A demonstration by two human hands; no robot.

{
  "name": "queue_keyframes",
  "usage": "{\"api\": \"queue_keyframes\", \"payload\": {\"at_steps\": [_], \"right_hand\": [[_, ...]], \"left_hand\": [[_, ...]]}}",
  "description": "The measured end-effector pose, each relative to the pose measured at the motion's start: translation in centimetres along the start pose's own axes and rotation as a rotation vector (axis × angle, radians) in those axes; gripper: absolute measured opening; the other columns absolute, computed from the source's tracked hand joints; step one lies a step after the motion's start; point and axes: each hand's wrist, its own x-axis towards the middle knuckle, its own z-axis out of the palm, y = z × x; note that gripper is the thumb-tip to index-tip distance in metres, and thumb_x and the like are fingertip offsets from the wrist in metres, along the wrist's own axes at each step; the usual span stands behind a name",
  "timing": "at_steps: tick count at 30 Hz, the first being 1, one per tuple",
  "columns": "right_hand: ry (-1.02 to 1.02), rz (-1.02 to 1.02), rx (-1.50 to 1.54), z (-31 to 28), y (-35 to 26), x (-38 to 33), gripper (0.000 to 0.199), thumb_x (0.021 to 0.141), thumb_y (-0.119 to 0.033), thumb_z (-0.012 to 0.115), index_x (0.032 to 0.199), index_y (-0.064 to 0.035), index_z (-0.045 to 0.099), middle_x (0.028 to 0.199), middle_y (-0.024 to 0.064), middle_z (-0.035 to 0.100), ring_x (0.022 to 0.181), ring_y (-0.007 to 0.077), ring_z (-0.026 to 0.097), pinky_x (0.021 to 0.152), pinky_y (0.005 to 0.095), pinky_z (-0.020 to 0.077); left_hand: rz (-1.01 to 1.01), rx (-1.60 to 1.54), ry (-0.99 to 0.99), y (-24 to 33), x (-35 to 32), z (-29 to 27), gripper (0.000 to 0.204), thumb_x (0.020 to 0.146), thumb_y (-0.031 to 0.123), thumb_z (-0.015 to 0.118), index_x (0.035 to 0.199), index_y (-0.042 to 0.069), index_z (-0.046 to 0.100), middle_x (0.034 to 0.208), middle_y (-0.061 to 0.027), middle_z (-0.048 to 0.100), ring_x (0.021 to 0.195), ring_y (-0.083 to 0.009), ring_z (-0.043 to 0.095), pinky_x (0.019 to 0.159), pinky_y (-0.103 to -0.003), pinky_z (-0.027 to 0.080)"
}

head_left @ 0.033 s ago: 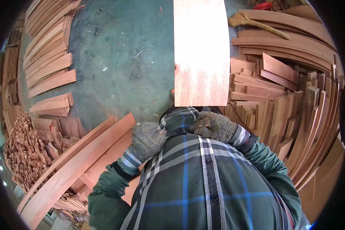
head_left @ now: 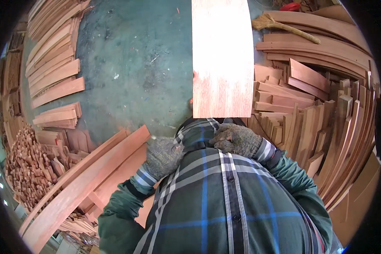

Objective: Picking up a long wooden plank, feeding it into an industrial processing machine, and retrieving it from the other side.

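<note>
Both my hands wear grey knit gloves and rest at my waist against a dark plaid shirt point(head_left: 216, 190). My left hand point(head_left: 163, 156) has its fingers curled in at the shirt's left edge. On the other side, my right hand point(head_left: 237, 141) is closed over bunched cloth at the shirt's front. Most fingertips of both hands are hidden in the folds. Just beyond my hands, a wide pale wooden board point(head_left: 222, 63) stretches away from me, its far part glaring white.
Long planks point(head_left: 84, 182) lean at my left beside a heap of small wood strips point(head_left: 29, 169). Stacked boards point(head_left: 55, 72) line the far left. At right are upright wood pieces point(head_left: 309, 127), longer boards point(head_left: 313, 46) and a straw broom point(head_left: 283, 26). Green floor point(head_left: 131, 63) shows between.
</note>
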Motion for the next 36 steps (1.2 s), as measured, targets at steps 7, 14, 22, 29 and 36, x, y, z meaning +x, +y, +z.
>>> {"api": "queue_keyframes", "payload": {"at_steps": [7, 14, 22, 29, 36], "right_hand": [[0.485, 0.318, 0.235, -2.7, 3.1, -6.5, 0.030, 0.101, -0.012, 0.043, 0.122, -0.0026, 0.062, 0.110, 0.0132, 0.067, 0.101, 0.0266, 0.065, 0.088, 0.0350, 0.0520], [1.072, 0.480, 0.294, -3.0, 15.1, -10.3, 0.035, 0.100, -0.033, 0.053, 0.119, -0.0051, 0.062, 0.101, 0.0068, 0.065, 0.080, 0.0192, 0.065, 0.074, 0.0332, 0.0564], [0.625, -0.040, -0.671, -2.5, 15.5, -5.5, 0.049, 0.094, -0.005, 0.046, 0.143, -0.0067, 0.042, 0.141, 0.0188, 0.048, 0.127, 0.0335, 0.050, 0.107, 0.0401, 0.0424], [0.816, 0.299, 0.207, -1.8, 9.0, -2.0, 0.040, 0.099, -0.028, 0.054, 0.123, 0.0035, 0.055, 0.108, 0.0165, 0.064, 0.097, 0.0247, 0.059, 0.088, 0.0386, 0.0485], [0.892, 0.299, 0.529, -1.4, 8.2, -0.6, 0.051, 0.093, -0.035, 0.062, 0.125, 0.0033, 0.056, 0.112, 0.0112, 0.064, 0.098, 0.0201, 0.059, 0.088, 0.0355, 0.0477]], "left_hand": [[-0.099, -0.100, -0.216, -0.2, -6.2, 2.0, 0.026, 0.090, 0.027, 0.061, 0.108, 0.009, 0.065, 0.088, -0.0150, 0.066, 0.082, -0.0357, 0.063, 0.067, -0.046, 0.050], [-0.341, -0.015, -0.936, -6.0, -10.4, -0.9, 0.041, 0.090, 0.052, 0.052, 0.112, 0.022, 0.067, 0.103, -0.0141, 0.070, 0.102, -0.0356, 0.065, 0.091, -0.049, 0.048], [-0.381, 0.061, 0.109, -9.1, 4.9, -2.6, 0.042, 0.090, 0.019, 0.059, 0.128, 0.003, 0.054, 0.125, -0.0183, 0.059, 0.113, -0.0364, 0.057, 0.095, -0.045, 0.047], [-0.296, -0.397, 0.259, -2.1, 13.7, 4.9, 0.081, 0.088, 0.048, 0.063, 0.145, -0.002, 0.034, 0.139, -0.0303, 0.045, 0.129, -0.0430, 0.045, 0.110, -0.048, 0.035], [-0.605, -1.044, 0.002, -1.5, 12.9, 5.9, 0.073, 0.092, 0.039, 0.062, 0.144, -0.003, 0.033, 0.134, -0.0240, 0.052, 0.123, -0.0364, 0.052, 0.106, -0.039, 0.038]]}}
